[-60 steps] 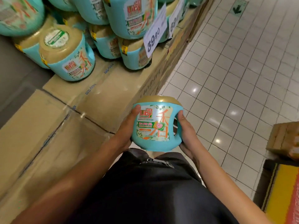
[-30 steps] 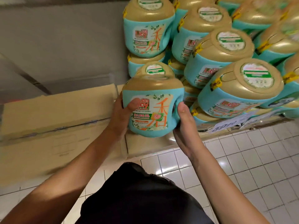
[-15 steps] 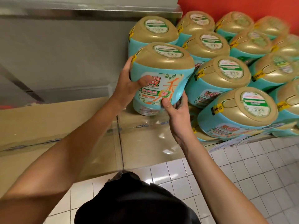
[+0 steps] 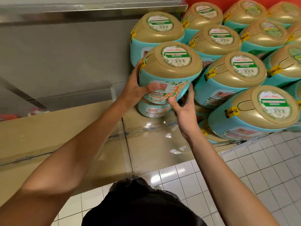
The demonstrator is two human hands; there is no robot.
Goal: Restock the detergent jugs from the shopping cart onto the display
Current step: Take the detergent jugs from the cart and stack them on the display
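Note:
A teal detergent jug with a gold lid is held between both my hands at the left end of the stacked display. My left hand grips its left side, thumb across the printed label. My right hand holds its lower right edge, thumb on the label. The jug sits over a lower jug whose top is hidden; whether they touch I cannot tell. Several matching jugs are piled in tiers to the right.
The jugs stand on taped cardboard cartons that extend bare to the left. A grey metal panel and a red wall lie behind. White floor tiles lie below right.
I have lifted the jug from waist height up to the stack's left end; since half a second ago it has moved slightly up and toward the neighbouring jugs.

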